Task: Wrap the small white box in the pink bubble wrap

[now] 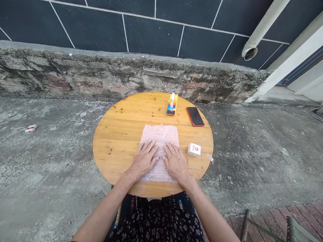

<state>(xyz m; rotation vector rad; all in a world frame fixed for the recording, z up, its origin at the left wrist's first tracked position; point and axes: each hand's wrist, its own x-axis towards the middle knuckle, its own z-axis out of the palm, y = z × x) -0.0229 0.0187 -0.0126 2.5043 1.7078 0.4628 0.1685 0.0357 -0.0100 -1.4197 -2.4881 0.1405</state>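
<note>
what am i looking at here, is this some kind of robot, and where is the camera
No robot here: these are a person's own bare hands. The single picture comes from a camera worn on that person's head, looking forward and down. The left hand and right hand lie flat on what looks like bubble wrap, on a wooden table. Neither hand grips anything. Toward the far side are a tape dispenser and, to its right, a dark-screened phone. A small white box sits to the right of the right hand.

Free tabletop (pixel 113 137) left of the bubble wrap (pixel 161 133) — obstacles: box (pixel 194 150) and phone (pixel 195 116) rightward, tape dispenser (pixel 172 105) beyond.
</note>
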